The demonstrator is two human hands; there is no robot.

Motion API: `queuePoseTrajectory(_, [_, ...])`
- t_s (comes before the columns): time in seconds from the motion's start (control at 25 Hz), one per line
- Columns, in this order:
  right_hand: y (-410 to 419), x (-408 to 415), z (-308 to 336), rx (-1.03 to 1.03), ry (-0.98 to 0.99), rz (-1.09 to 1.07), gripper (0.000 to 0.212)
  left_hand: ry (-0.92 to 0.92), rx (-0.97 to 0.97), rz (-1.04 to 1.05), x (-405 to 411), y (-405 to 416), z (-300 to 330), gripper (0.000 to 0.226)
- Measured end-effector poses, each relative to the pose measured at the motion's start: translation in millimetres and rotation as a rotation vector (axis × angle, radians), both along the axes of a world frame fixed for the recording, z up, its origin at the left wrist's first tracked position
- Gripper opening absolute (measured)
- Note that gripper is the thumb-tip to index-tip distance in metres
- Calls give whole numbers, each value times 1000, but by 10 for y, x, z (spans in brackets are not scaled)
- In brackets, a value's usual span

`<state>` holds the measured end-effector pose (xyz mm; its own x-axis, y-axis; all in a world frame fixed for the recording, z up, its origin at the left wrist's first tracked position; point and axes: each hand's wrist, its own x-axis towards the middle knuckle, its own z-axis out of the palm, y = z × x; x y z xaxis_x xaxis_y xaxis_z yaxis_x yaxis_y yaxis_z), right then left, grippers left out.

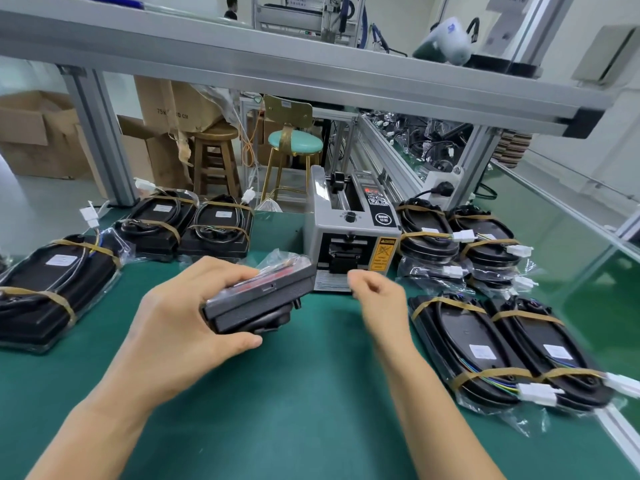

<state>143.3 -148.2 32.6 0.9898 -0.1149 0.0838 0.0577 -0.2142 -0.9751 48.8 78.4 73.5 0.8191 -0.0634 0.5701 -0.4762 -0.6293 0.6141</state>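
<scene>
My left hand point(194, 317) grips a black plastic unit point(263, 303) with a clear plastic bag on top of it, held above the green table mat point(277, 393). My right hand point(375, 303) hovers just in front of the outlet of the grey tape dispenser point(349, 237). Its fingers are curled and blurred by motion. Whether they pinch a piece of tape cannot be told.
Bagged black units bound with brown tape lie in groups on the left point(52, 285), at the back left point(187, 223) and on the right point(502, 348). An aluminium frame beam point(311, 71) crosses overhead. Stools point(294, 147) and cardboard boxes stand behind the table.
</scene>
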Motion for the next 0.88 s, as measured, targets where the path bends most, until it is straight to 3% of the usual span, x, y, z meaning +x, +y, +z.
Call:
queuePoseTrajectory(0.16, [83, 208, 144, 40, -15, -262, 29, 11, 57, 73, -4, -106, 4, 64])
queuePoseTrajectory(0.48, [248, 421, 192, 61, 138, -381, 34, 19, 124, 149, -19, -189, 28, 62])
queuePoseTrajectory(0.64, [307, 502, 145, 193, 170, -455, 15, 18, 120, 156, -29, -192, 21, 65])
queuePoseTrajectory(0.76, [342, 508, 180, 346, 228, -435, 15, 6, 114, 160, -34, -202, 26, 67])
queuePoseTrajectory(0.88, [252, 275, 323, 463, 269, -268, 17, 4, 89, 178, -42, -205, 24, 67])
